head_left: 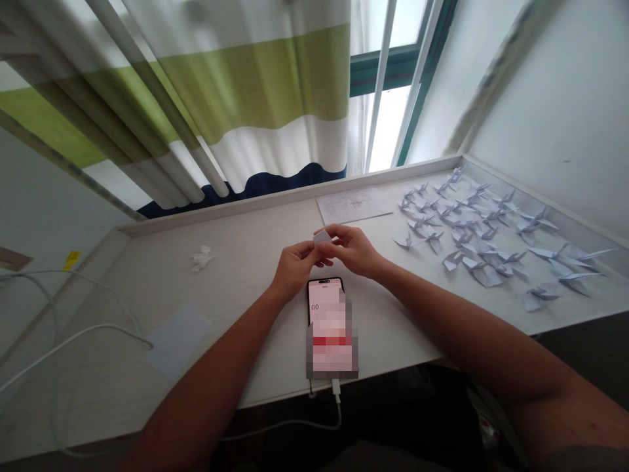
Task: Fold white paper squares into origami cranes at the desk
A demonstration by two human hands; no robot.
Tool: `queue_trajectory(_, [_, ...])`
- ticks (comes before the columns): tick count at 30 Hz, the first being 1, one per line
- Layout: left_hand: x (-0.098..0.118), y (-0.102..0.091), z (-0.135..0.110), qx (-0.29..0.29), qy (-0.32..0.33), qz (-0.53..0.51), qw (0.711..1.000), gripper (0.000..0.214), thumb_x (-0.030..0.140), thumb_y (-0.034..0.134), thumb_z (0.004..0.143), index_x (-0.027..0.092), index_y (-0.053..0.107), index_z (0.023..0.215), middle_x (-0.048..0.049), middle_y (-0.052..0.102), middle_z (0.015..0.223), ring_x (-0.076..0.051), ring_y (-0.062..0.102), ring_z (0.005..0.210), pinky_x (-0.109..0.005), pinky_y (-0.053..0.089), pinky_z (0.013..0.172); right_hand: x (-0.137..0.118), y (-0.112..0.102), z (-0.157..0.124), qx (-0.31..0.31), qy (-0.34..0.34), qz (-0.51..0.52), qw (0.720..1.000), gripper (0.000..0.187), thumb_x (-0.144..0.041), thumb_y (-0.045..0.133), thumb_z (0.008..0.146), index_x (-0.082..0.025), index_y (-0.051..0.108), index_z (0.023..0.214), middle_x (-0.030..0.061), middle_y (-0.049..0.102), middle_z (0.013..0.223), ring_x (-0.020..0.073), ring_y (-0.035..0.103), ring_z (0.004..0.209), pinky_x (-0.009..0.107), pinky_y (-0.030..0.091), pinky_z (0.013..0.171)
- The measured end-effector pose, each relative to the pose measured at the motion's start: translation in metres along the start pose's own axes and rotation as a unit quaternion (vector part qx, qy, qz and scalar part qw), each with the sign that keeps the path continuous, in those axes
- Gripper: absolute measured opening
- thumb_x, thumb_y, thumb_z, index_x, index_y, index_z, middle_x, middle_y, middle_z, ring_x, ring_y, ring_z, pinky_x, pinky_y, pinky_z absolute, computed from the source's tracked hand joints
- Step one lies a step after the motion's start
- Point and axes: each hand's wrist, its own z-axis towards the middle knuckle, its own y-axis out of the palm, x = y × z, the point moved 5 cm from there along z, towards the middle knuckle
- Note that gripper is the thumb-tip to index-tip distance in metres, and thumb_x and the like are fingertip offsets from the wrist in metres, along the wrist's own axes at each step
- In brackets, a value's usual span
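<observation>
Between both hands, above the middle of the table, is a small folded piece of white paper (321, 237). My left hand (298, 263) pinches its lower left side, fingers closed. From the other side my right hand (354, 249) grips it between thumb and fingers. Part of the paper is hidden behind the fingertips. Just below the hands lies a phone (325, 314) with its screen lit and partly blurred out. To the right, many folded white paper cranes (479, 226) are spread in a loose group.
A printed sheet (354, 206) lies at the back of the white table (265, 242). Crumpled tissue (200, 258) and a pale paper square (177, 339) lie left. White cables (93, 328) cross the left side; a charging cable (336, 393) runs from the phone. A raised rim (295, 200) borders the back.
</observation>
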Motion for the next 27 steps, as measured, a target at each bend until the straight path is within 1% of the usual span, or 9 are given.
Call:
queue_trajectory(3, [-0.003,-0.005,0.002,0.025,-0.023,-0.063,0.997,0.046,0.057,0.087,0.083,0.017,0.078,0.103,-0.0064,0.081,0.083,-0.021,0.077,0.077,-0.035,0.06,0.079,-0.003,-0.006,-0.002,0.068,-0.043,-0.086,0.993,0.038,-0.038,0.083,0.088,-0.024,0.075,0.122,0.0063,0.076,0.107,0.0203,0.071,0.096,0.039,0.063,0.085])
queue_trajectory(7, [-0.005,-0.006,0.002,0.046,-0.051,-0.112,0.991,0.048,0.057,0.089,0.079,0.018,0.074,0.1,-0.0062,0.08,0.091,-0.022,0.078,0.087,-0.038,0.06,0.086,-0.009,-0.005,-0.004,0.056,-0.085,-0.145,0.984,0.03,-0.039,0.075,0.096,-0.027,0.077,0.123,0.0072,0.073,0.11,0.0218,0.072,0.097,0.041,0.065,0.083])
queue_trajectory(10, [-0.005,-0.008,0.003,0.067,-0.034,-0.094,0.993,0.04,0.055,0.088,0.08,0.019,0.078,0.094,-0.0053,0.08,0.096,-0.019,0.073,0.094,-0.034,0.058,0.087,-0.014,-0.005,-0.005,0.048,-0.119,-0.189,0.974,0.028,-0.037,0.071,0.099,-0.029,0.078,0.125,0.0074,0.073,0.111,0.0222,0.071,0.098,0.042,0.065,0.083])
queue_trajectory(14, [-0.006,-0.013,0.006,0.09,-0.002,-0.049,0.995,0.034,0.052,0.087,0.081,0.019,0.08,0.082,-0.0013,0.073,0.079,-0.014,0.061,0.077,-0.029,0.051,0.075,-0.018,-0.005,-0.006,0.043,-0.158,-0.239,0.957,0.029,-0.034,0.068,0.101,-0.031,0.077,0.129,0.0072,0.072,0.111,0.0227,0.068,0.098,0.042,0.064,0.082])
queue_trajectory(16, [-0.007,-0.014,0.007,0.089,0.005,-0.052,0.995,0.035,0.051,0.089,0.078,0.018,0.078,0.085,-0.0009,0.072,0.078,-0.013,0.06,0.073,-0.029,0.049,0.072,-0.017,-0.005,-0.006,0.035,-0.168,-0.245,0.954,0.027,-0.033,0.066,0.102,-0.031,0.079,0.125,0.0074,0.072,0.11,0.0228,0.068,0.098,0.042,0.063,0.083])
queue_trajectory(18, [-0.007,-0.015,0.006,0.096,0.009,-0.065,0.993,0.043,0.047,0.093,0.074,0.018,0.074,0.099,0.0002,0.073,0.078,-0.013,0.063,0.073,-0.028,0.049,0.072,-0.015,-0.004,-0.006,0.021,-0.158,-0.237,0.958,0.026,-0.032,0.064,0.102,-0.029,0.08,0.123,0.0081,0.072,0.11,0.0227,0.069,0.098,0.042,0.063,0.083])
queue_trajectory(21, [-0.003,-0.015,0.005,0.106,0.025,-0.071,0.992,0.061,0.043,0.096,0.073,0.021,0.064,0.119,0.0052,0.07,0.071,-0.013,0.065,0.069,-0.027,0.05,0.072,-0.008,-0.003,-0.004,0.014,-0.102,-0.201,0.974,0.023,-0.034,0.066,0.1,-0.027,0.079,0.118,0.0083,0.074,0.109,0.0228,0.07,0.099,0.04,0.062,0.083])
queue_trajectory(24, [0.001,-0.013,0.003,0.092,0.04,-0.051,0.994,0.054,0.043,0.094,0.075,0.021,0.066,0.114,0.0056,0.068,0.068,-0.012,0.064,0.065,-0.026,0.048,0.067,-0.001,-0.005,-0.002,0.032,-0.036,-0.126,0.991,0.02,-0.039,0.074,0.094,-0.024,0.077,0.107,0.007,0.075,0.105,0.0232,0.071,0.101,0.039,0.061,0.084])
queue_trajectory(27, [0.001,-0.013,0.003,0.089,0.035,-0.041,0.995,0.044,0.043,0.093,0.076,0.02,0.068,0.104,0.0025,0.072,0.07,-0.013,0.065,0.065,-0.026,0.047,0.063,0.004,-0.005,0.0,0.026,0.013,-0.039,0.999,0.022,-0.039,0.08,0.085,-0.021,0.074,0.098,0.0053,0.077,0.1,0.0216,0.072,0.095,0.039,0.059,0.086])
